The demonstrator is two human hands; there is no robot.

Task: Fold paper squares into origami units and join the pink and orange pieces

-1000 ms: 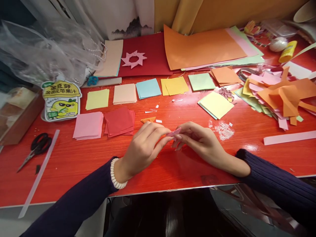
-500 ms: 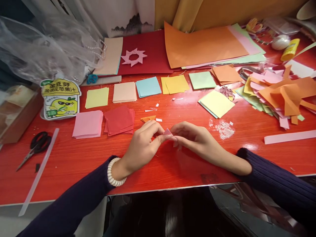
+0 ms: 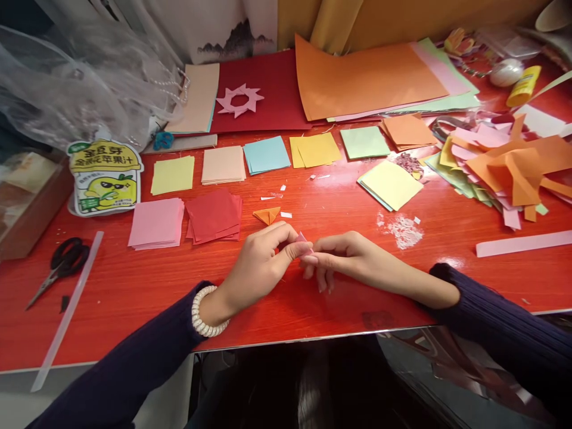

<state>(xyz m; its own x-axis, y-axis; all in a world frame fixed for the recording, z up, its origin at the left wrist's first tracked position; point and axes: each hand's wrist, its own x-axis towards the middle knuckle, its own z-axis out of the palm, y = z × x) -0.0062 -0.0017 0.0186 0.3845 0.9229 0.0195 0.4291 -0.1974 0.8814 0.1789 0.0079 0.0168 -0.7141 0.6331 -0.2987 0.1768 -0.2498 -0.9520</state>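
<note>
Tilted over, it seems, since the earlier frame, the small pink paper [image 3: 302, 238] sits mid-frame, pinched in the fingertips of the left hand [image 3: 260, 262] and the right hand [image 3: 357, 254], its folded shape now largely covered.

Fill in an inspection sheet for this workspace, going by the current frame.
Surface: red tabletop, white flecks right of the hands.
Job's things: small pink paper at the fingertips; orange folded piece; pink stack; red stack.
Clutter: paper offcuts heaped at right; scissors at left; translucent strip overhanging the near edge.
Grippers: bare hands; left hand pinches the pink paper, right hand meets it, grip partly hidden.
Cables: nothing seen on the tabletop; too dark below to tell.
Surroundings: curtains behind, clear plastic bag far left.
</note>
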